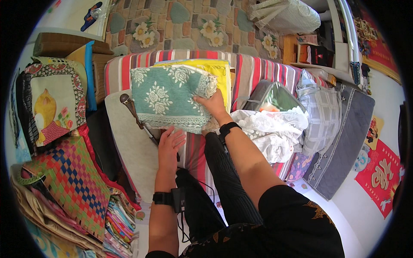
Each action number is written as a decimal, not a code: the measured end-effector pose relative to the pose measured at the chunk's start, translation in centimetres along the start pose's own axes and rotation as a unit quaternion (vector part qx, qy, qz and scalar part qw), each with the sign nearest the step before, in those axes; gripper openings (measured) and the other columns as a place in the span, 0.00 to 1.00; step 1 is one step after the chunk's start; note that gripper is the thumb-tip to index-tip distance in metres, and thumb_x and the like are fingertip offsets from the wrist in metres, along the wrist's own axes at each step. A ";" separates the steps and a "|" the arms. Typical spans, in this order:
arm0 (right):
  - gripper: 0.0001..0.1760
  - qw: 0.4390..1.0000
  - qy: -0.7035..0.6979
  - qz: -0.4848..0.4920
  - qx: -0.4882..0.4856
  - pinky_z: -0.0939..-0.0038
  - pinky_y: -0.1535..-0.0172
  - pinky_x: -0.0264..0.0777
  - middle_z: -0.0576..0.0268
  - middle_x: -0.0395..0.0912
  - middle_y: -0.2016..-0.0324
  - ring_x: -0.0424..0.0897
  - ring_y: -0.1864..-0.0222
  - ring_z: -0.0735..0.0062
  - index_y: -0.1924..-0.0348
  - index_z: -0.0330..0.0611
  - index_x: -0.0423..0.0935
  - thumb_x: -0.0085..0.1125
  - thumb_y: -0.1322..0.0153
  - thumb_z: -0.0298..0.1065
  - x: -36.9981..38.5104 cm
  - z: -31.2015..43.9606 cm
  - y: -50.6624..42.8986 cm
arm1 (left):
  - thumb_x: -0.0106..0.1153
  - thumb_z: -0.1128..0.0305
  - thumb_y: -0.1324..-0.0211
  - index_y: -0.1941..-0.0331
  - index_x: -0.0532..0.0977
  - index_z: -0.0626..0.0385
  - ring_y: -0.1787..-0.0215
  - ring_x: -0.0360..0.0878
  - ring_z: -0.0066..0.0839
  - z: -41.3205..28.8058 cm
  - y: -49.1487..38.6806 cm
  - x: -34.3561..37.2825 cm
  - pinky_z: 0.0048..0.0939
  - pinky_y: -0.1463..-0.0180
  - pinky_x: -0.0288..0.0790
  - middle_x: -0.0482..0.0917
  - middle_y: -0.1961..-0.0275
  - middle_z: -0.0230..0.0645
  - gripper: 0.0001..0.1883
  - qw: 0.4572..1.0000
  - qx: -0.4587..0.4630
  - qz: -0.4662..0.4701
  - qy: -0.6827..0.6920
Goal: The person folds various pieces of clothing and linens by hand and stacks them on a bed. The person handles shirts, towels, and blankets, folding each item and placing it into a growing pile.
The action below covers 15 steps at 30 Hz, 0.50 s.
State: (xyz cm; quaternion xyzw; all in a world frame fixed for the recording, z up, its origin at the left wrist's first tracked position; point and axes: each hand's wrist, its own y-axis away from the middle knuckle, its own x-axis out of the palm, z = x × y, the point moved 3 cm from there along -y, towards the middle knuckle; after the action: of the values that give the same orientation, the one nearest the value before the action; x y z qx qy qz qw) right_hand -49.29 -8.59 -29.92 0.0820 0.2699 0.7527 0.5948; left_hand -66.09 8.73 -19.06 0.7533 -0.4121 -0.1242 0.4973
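A folded green cloth (171, 100) with white rose patterns lies in front of me on a striped bed cover (271, 67). My right hand (213, 104) grips its right edge, thumb on top; the other fingers are partly hidden. Beneath its far side is a folded yellow cloth (222, 75). My left hand (171, 142) is open with the palm turned inward, close to the cloth's near edge. Whether it touches the cloth I cannot tell. Left of the cloth rests a stick (137, 119) with a dark rounded knob and a metal shaft.
White lace fabric (274, 132) lies to the right, with a clear-sided storage bag (280, 96) behind it. Further right are a grey plaid pillow (322, 113) and a grey quilted pad (345, 142). A woven checkered basket (71, 183) and stacked fabrics (119, 225) stand at left.
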 end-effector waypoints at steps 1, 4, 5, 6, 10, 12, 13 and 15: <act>0.42 0.998 0.056 0.007 0.006 0.59 0.44 0.73 0.46 0.81 0.53 0.80 0.50 0.52 0.46 0.31 0.73 0.84 0.49 0.38 -0.3 -0.9 -0.2 | 0.47 0.64 0.28 0.33 0.62 0.63 0.42 0.78 0.37 0.3 0.3 -0.3 0.39 0.38 0.73 0.76 0.41 0.48 0.24 1.000 0.000 -0.003 0.010; 0.51 0.979 0.199 0.005 0.046 0.60 0.41 0.70 0.44 0.77 0.47 0.76 0.43 0.49 0.40 0.33 0.69 0.85 0.52 0.41 -0.8 -3.2 -0.6 | 0.47 0.65 0.28 0.35 0.63 0.63 0.44 0.79 0.38 1.1 1.4 -1.5 0.38 0.38 0.73 0.77 0.43 0.49 0.23 1.000 -0.001 -0.016 0.021; 0.52 0.990 0.141 0.011 0.021 0.60 0.41 0.71 0.44 0.77 0.46 0.78 0.44 0.51 0.39 0.33 0.68 0.85 0.52 0.43 -0.7 -3.6 -0.6 | 0.47 0.65 0.28 0.35 0.63 0.63 0.44 0.79 0.38 1.4 1.8 -1.9 0.38 0.39 0.74 0.77 0.43 0.49 0.23 1.000 -0.003 -0.019 0.024; 0.53 0.996 0.081 0.023 0.016 0.60 0.41 0.72 0.44 0.77 0.45 0.78 0.44 0.52 0.39 0.33 0.67 0.85 0.52 0.43 -0.8 -3.9 -0.5 | 0.47 0.65 0.28 0.35 0.63 0.63 0.44 0.80 0.38 1.7 2.1 -2.3 0.38 0.39 0.74 0.77 0.43 0.49 0.23 0.999 -0.004 -0.025 0.025; 0.44 0.997 0.011 -0.004 0.080 0.63 0.41 0.72 0.51 0.77 0.44 0.79 0.45 0.58 0.36 0.33 0.65 0.78 0.43 0.30 -0.4 -4.2 0.3 | 0.47 0.65 0.29 0.35 0.63 0.63 0.44 0.80 0.38 2.9 3.6 -4.0 0.38 0.39 0.74 0.77 0.42 0.49 0.23 0.998 -0.012 -0.037 0.048; 0.38 0.996 -0.045 0.024 0.069 0.64 0.42 0.72 0.55 0.78 0.46 0.79 0.47 0.60 0.36 0.33 0.66 0.71 0.38 0.21 0.4 -2.9 0.9 | 0.46 0.66 0.28 0.34 0.63 0.63 0.43 0.80 0.40 3.3 4.4 -4.7 0.41 0.39 0.75 0.77 0.42 0.51 0.23 0.998 -0.005 -0.037 0.057; 0.38 0.992 -0.102 0.042 0.066 0.64 0.43 0.72 0.54 0.78 0.46 0.79 0.47 0.60 0.37 0.32 0.66 0.71 0.39 0.22 1.0 -2.0 1.4 | 0.46 0.66 0.28 0.34 0.63 0.63 0.42 0.80 0.42 3.6 4.9 -5.1 0.42 0.38 0.75 0.77 0.42 0.51 0.23 0.997 -0.012 -0.048 0.054; 0.38 0.975 -0.192 0.069 0.088 0.66 0.43 0.72 0.51 0.79 0.46 0.79 0.46 0.60 0.37 0.30 0.67 0.71 0.40 0.23 1.9 0.3 2.9 | 0.46 0.66 0.27 0.34 0.63 0.63 0.42 0.79 0.43 3.7 6.1 -5.8 0.44 0.38 0.75 0.76 0.41 0.52 0.22 0.997 -0.006 -0.050 0.061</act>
State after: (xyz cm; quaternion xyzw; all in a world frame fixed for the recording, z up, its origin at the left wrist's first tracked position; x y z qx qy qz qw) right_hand -52.11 -7.16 -28.56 0.2949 0.2095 0.7358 0.5725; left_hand -75.01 9.63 -16.95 0.7765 -0.3415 -0.1049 0.5191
